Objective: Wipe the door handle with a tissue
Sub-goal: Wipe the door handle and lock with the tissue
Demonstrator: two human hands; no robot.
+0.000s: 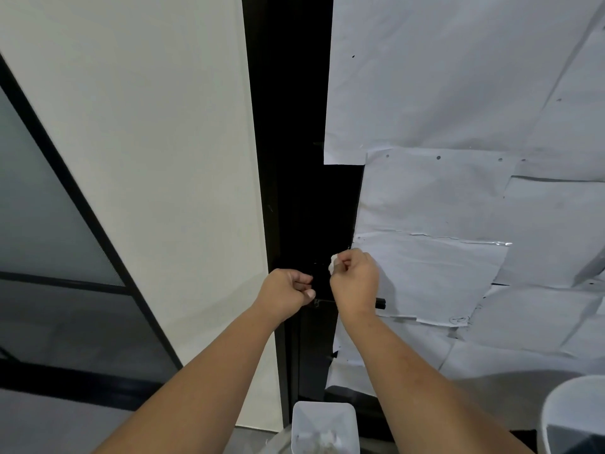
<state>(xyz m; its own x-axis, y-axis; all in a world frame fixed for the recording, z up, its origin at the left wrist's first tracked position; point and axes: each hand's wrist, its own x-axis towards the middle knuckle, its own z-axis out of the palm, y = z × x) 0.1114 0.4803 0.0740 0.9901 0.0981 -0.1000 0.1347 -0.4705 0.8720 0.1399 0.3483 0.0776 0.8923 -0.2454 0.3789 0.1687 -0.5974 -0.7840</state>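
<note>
Both bare forearms reach up from the bottom of the view toward a narrow black door panel (pixel 304 191) that runs vertically between a plain off-white wall (pixel 157 158) on the left and a surface covered with overlapping sheets of white paper (pixel 458 208) on the right. The right hand (pixel 355 280) is raised in front of the black panel, at the edge of the paper, and its fingers are curled around a small crumpled white tissue (pixel 334 264); only a little part of the tissue shows, at the upper left side of the hand, between the thumb and the fingertips. The black cylindrical door handle (pixel 380 303) lies horizontally just below this hand; its round end sticks out to the right of the wrist, over the paper, and the rest of the bar is mostly hidden behind the hand and hard to separate from the dark panel. The tissue is above the handle, and I cannot tell if it touches it. The left hand (pixel 288 293) is a little lower and to the left, near the left edge of the black panel, with the fingers curled in; it may be holding something dark there, but against the black surface I cannot tell. The two hands are near each other but apart. At the bottom, between the forearms, stands a white square plastic bin (pixel 324 421) with some crumpled white pieces inside. At the lower right corner is part of a round white container (pixel 569 414) with a dark inside. On the far left are grey glass panes in a black frame (pixel 65 224).
</note>
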